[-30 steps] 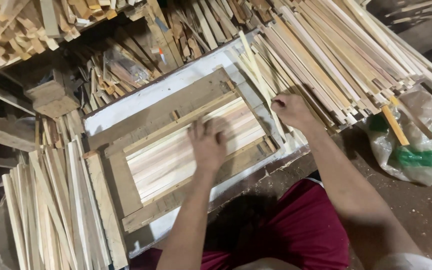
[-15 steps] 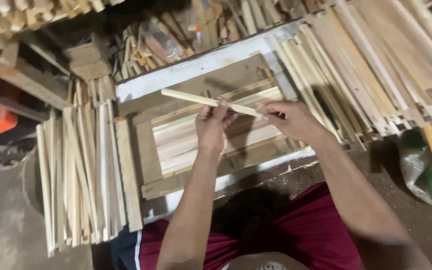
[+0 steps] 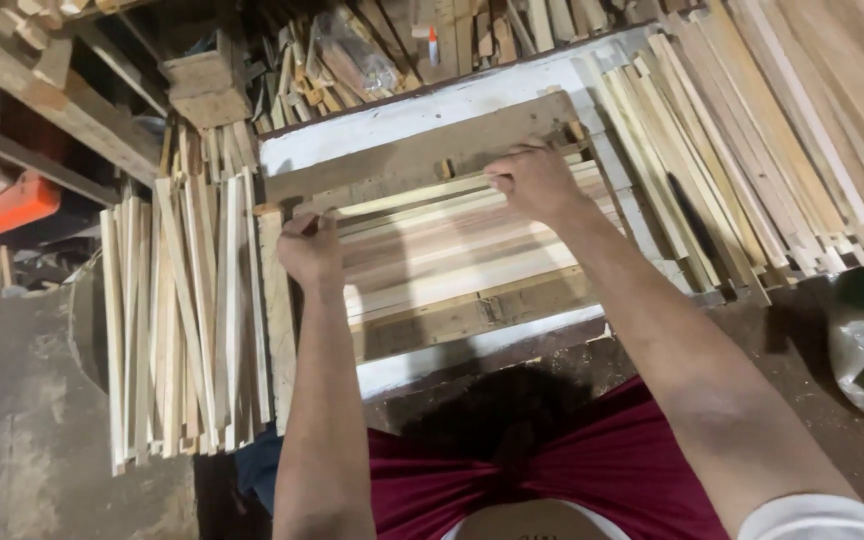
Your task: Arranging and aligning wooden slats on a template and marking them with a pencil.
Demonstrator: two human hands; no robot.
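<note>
1. Plainly, both hands are on one thin, pale wooden slat [image 3: 407, 192] lying across the upper part of a shallow rectangular wooden frame [image 3: 422, 145]. The left hand [image 3: 310, 250] is curled shut on the slat's left end at the frame's left rail, and the right hand [image 3: 535, 180] presses its bent fingers down on the slat's right part, near the frame's top rail.

2. The slat sits just below the top rail, touching the row of flat pale and reddish-brown wooden strips [image 3: 452, 255] already lying side by side inside the frame.

3. To seat it well, it seems best to keep both ends level and push evenly, so the slat goes flat against its neighbour with no gap (a skewed end would likely jam against the side rail).

4. The frame is rough grey-brown timber with worn edges, resting on a white-painted board on the desk [image 3: 402, 115].

5. The strips inside look smooth and freshly cut, straight-grained, varying from cream to warm pink-brown.

6. Left of the frame lies a loose bundle of long pale wooden sticks [image 3: 182, 320], roughly parallel, narrow and square-edged.

7. Right of it a larger fanned heap of similar light wooden laths [image 3: 752, 150] overlaps the board's edge.

8. Behind, a small rough wooden block [image 3: 202, 85] and an orange tool body [image 3: 7, 205] sit among the scrap; what the tool is cannot be told.
</note>
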